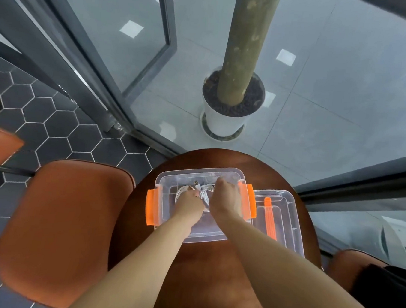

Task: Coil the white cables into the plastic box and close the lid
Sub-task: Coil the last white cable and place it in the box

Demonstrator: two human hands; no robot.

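White cables [205, 193] lie coiled inside the plastic box [171, 175], pressed under the left hand [189, 203] and right hand [225, 198]; finger grip unclear. The lid [286, 222], just right of the box, is not yet on.

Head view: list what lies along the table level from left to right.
Orange chair → box's left orange latch → left hand → right hand → box's right orange latch → lid beside the box.
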